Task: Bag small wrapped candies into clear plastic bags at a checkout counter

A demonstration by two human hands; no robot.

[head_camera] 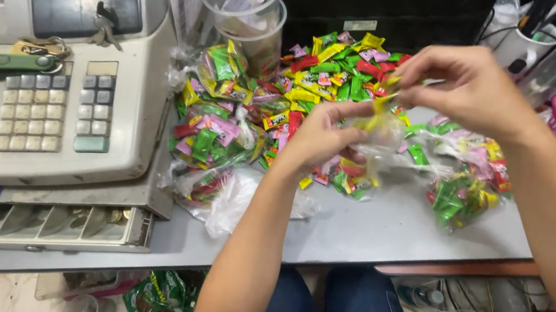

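Clear candy bag pinched between both hands over cluttered grey counter beside cash register.

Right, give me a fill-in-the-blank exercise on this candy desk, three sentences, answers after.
1. Both hands, the left hand and the right hand, hold a small clear ____ with yellow candies in it.
2. The grey cash register stands to the ____ of the loose candy pile.
3. The register's coin drawer is ____.

Missing words: bag; left; open
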